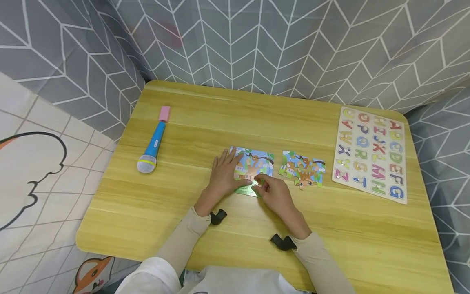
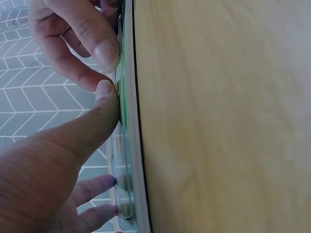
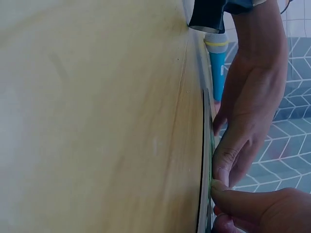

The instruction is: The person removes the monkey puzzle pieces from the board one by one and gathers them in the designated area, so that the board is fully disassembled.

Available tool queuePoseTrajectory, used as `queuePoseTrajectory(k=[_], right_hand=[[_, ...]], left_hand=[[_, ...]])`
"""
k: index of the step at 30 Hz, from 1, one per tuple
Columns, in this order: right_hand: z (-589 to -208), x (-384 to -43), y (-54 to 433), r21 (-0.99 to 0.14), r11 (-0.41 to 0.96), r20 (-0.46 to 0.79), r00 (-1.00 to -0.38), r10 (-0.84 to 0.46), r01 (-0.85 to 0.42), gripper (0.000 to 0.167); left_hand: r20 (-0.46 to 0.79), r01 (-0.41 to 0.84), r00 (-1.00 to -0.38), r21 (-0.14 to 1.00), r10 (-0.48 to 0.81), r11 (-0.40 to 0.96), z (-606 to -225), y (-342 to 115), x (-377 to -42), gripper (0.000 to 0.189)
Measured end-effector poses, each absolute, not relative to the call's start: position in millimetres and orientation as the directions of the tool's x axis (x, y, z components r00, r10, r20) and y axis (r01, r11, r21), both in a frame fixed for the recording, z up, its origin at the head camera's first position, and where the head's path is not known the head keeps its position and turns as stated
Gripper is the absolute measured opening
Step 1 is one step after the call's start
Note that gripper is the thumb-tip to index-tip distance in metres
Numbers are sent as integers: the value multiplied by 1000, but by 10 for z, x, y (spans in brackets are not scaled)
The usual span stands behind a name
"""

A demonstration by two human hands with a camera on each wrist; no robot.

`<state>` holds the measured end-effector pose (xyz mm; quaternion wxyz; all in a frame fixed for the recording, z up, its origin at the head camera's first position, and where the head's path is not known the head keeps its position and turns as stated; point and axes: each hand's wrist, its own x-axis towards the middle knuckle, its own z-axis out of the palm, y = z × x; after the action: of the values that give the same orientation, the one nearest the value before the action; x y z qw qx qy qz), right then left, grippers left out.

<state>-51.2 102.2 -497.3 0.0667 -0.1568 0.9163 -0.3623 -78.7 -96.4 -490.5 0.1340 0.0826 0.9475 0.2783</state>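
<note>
A puzzle board (image 1: 265,158) with a deer-and-tree picture lies on the table under both hands. My left hand (image 1: 222,169) rests on its left side, fingers spread and thumb reaching along the lower part. At the board's lower right, my right hand (image 1: 273,194) has a bent index finger and thumb (image 2: 106,54) whose tips come down on the surface, close by the left thumb (image 2: 108,97). I cannot tell whether something is pinched there. Just right of the board lie several joined puzzle pieces (image 1: 304,168) showing a similar deer picture.
A white alphabet board (image 1: 351,152) with colourful letters lies at the right. On the left are a blue toy microphone (image 1: 153,145) and a pink block (image 1: 164,114). The wooden table (image 1: 205,110) has grey patterned curtains (image 1: 242,45) behind it.
</note>
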Motion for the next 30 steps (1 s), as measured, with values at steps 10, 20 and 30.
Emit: queuePoseTrajectory(k=[10, 20, 30], right_hand=[[-5028, -515, 1015, -727, 659, -19, -954, -300, -192, 24], [-5020, -516, 1004, -742, 657, -73, -959, -275, -132, 24], [-5007, -512, 993, -743, 656, -59, -965, -257, -130, 24]], left_hand=[[-189, 105, -945, 596, 267, 796, -4963, -1007, -773, 93], [-144, 116, -950, 662, 278, 740, -4940, -1189, -711, 63], [-175, 76, -964, 546, 202, 835, -4735, -1198, -551, 57]])
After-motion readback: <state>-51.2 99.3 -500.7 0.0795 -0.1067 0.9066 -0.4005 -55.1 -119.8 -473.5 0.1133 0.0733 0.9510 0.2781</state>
